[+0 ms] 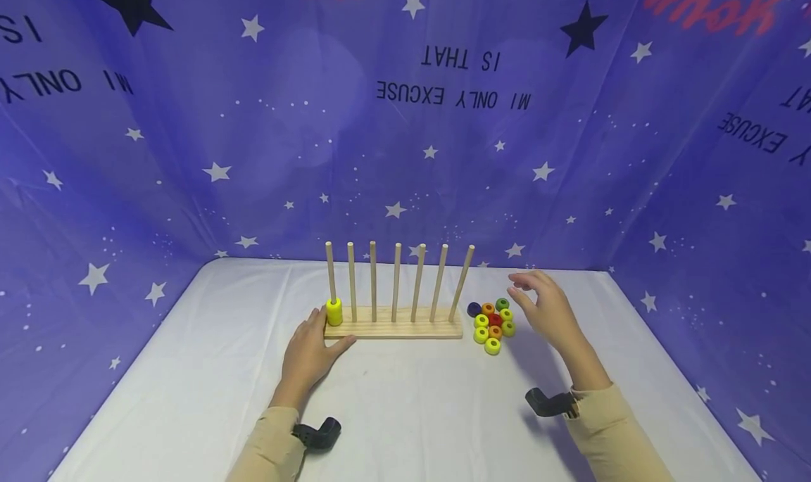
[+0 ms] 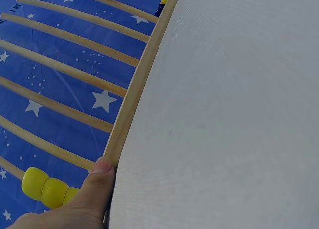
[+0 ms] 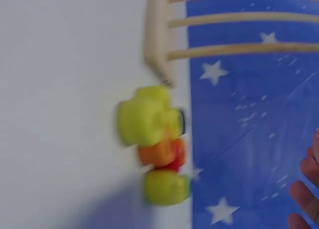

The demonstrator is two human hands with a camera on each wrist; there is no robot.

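Note:
A wooden peg rack [image 1: 405,332] stands on the table with a row of several upright pegs. Yellow beads [image 1: 334,313] are stacked on its leftmost peg; the other pegs are bare. At the left end of the base my left hand [image 1: 307,355] grips the wood, thumb along the front edge, the other fingers at the far side. My right hand [image 1: 550,313] hovers right of a group of loose beads, fingers bent loosely, thumb apart, nothing seen between them. In that group are a dark blue bead [image 1: 474,309], a red bead [image 1: 495,320], a green bead [image 1: 503,304], and orange and yellow ones.
A white-covered table [image 1: 405,419] carries everything. Purple-blue cloth [image 1: 355,137] with stars and lettering hangs behind it and along both sides. On each wrist a black camera mount juts inward, the left mount [image 1: 319,434] and the right mount [image 1: 548,402].

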